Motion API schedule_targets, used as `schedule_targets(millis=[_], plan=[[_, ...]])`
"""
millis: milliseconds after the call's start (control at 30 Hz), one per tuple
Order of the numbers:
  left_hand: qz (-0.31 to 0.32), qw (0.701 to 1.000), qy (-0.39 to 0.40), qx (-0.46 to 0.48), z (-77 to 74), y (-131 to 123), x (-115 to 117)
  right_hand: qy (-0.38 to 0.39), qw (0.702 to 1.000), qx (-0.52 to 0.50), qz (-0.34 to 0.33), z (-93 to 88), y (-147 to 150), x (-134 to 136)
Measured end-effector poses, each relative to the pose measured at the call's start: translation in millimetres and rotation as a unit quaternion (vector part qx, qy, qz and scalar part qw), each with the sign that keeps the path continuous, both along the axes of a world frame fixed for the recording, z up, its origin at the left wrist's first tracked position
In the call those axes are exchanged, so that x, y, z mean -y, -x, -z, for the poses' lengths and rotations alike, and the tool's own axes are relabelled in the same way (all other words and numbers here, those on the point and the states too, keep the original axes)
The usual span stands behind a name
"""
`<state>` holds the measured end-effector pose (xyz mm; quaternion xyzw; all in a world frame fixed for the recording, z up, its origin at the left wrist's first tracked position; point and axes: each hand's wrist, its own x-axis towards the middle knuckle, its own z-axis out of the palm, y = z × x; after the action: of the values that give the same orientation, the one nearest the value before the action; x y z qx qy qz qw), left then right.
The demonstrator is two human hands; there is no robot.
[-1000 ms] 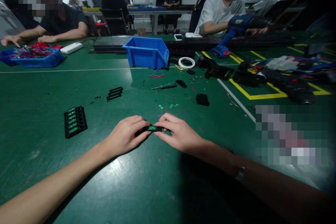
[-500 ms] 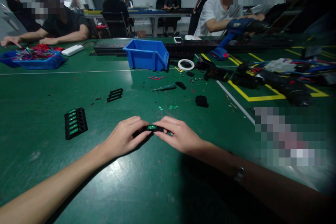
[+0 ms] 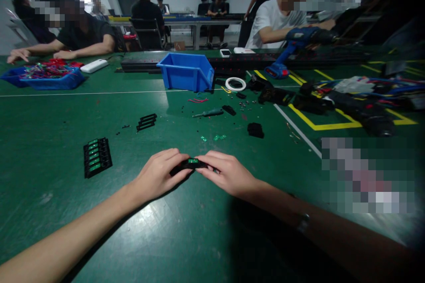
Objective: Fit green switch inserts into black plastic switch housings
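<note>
Between both hands is a small black holder [image 3: 193, 166] with a green piece on top. My left hand [image 3: 163, 169] pinches its left end, while the fingers of my right hand [image 3: 229, 171] close on its right end. Beyond the hands lie small green pieces [image 3: 219, 137]. Several black holders with green pieces [image 3: 97, 158] stand side by side on the left. Black frames [image 3: 146, 122] lie between that group and a green-handled screwdriver [image 3: 212, 112]. A stack of black parts [image 3: 255, 130] rests to the right.
On the green table [image 3: 139, 239] stand a blue bin [image 3: 186, 73] and a blue tray of wires [image 3: 53, 80]. A white ring [image 3: 235, 84], screws and a blue power drill [image 3: 292, 48] lie farther right. People sit across the table.
Both hands keep their hold on the black holder, with hardly any movement. The whole view has shifted slightly, so things appear a little lower.
</note>
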<state>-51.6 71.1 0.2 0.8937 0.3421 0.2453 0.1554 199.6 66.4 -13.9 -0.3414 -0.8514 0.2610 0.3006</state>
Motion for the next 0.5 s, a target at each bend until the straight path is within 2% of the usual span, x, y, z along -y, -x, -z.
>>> schedule_targets(millis=[500], plan=[[0.004,0.999,-0.037,-0.033,5.2,3.1,-1.6,0.011,1.000,0.006,0.026,-3.9,2.9,1.6]])
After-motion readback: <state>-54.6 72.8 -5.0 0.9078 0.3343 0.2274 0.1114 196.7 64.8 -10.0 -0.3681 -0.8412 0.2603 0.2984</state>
